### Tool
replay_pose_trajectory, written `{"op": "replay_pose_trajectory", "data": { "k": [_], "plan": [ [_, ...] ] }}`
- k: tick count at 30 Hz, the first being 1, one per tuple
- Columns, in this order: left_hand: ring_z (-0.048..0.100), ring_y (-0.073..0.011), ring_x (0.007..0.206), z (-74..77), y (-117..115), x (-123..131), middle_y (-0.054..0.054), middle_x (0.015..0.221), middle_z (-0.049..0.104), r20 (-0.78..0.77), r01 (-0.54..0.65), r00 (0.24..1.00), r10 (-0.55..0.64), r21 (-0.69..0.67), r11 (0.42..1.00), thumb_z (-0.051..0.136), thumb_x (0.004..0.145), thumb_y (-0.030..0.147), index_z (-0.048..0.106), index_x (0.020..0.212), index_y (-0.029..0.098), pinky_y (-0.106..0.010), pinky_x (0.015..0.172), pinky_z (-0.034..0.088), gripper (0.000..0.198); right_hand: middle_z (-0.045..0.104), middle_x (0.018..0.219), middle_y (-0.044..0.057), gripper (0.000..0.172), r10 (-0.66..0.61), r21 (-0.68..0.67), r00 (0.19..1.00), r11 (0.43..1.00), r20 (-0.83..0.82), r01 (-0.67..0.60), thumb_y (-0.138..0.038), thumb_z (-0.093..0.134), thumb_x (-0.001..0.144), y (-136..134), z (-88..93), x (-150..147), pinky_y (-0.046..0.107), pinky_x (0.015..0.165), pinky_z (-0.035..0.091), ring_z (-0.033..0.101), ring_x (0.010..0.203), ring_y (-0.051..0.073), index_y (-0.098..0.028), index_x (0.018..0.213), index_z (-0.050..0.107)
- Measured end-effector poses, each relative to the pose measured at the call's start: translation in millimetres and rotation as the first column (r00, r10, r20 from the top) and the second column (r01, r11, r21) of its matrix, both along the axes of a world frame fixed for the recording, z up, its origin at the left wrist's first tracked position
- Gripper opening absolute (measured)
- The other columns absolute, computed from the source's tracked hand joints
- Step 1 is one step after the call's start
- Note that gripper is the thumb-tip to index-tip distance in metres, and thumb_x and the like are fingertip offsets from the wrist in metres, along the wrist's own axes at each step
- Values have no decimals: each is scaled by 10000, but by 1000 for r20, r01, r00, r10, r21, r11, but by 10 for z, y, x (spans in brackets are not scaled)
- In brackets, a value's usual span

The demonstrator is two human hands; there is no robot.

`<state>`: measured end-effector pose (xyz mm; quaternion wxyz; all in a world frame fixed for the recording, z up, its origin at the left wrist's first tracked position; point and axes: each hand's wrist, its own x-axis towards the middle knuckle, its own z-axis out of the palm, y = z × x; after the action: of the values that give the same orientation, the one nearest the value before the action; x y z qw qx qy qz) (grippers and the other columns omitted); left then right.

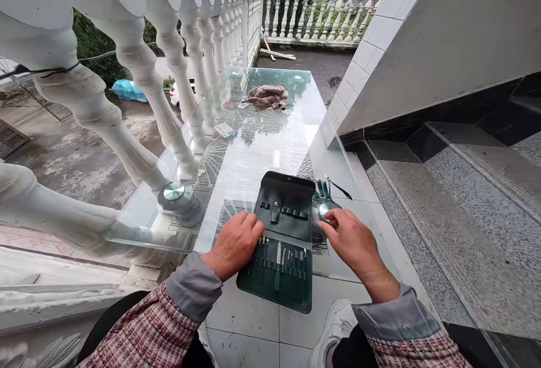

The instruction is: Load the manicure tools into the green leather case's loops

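Note:
A dark green manicure case [284,231] lies unfolded at the near edge of the glass table. Several slim tools [279,261] stand in loops along its lower half. The upper half carries black loops and a snapped strap [275,209]. My left hand [237,244] is closed on the case's left edge, its fingertips partly hidden. To the right of the case, my right hand [353,238] has thumb and fingers pinched together; what they hold, if anything, is too small to make out. Just beyond it lie several green-handled tools [323,187] and a separate slim tool [338,187].
The glass tabletop [270,148] bears a crumpled brown cloth [267,97] and a small box [225,130]. A round metal-capped leg [180,202] supports its left corner. White balusters [139,69] run along the left; stone steps [456,204] rise on the right.

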<state>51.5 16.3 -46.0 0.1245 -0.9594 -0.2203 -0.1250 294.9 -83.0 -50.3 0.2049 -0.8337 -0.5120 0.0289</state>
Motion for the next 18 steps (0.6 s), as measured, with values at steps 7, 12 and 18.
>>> {"op": "replay_pose_trajectory", "data": {
  "k": [7, 12, 18],
  "plan": [
    [415, -197, 651, -3, 5, -2, -40, 728, 473, 11, 4, 1000, -4, 0, 1000, 433, 817, 8, 451, 735, 187, -317, 589, 367, 198, 603, 799, 22, 146, 0, -137, 1000, 991, 30, 4, -253, 474, 818, -52, 89, 25, 268, 594, 327, 529, 693, 160, -215, 746, 596],
    [410, -195, 645, -5, 7, 4, -38, 720, 473, 30, 10, 999, -10, 10, 1000, 446, 814, 15, 456, 733, 185, -313, 582, 362, 189, 583, 773, 11, 168, -22, -196, 999, 980, 38, 29, -238, 459, 830, -56, 124, -3, 264, 572, 300, 498, 660, 146, -212, 702, 565],
    [410, -196, 644, -20, 9, 12, -37, 710, 466, 47, 15, 999, -17, 24, 1000, 444, 816, 12, 451, 726, 186, -311, 579, 361, 196, 585, 849, 15, 104, -22, -229, 999, 973, 36, 30, -261, 477, 846, -69, 149, -6, 255, 567, 286, 512, 711, 150, -210, 775, 533]
  ]
}}
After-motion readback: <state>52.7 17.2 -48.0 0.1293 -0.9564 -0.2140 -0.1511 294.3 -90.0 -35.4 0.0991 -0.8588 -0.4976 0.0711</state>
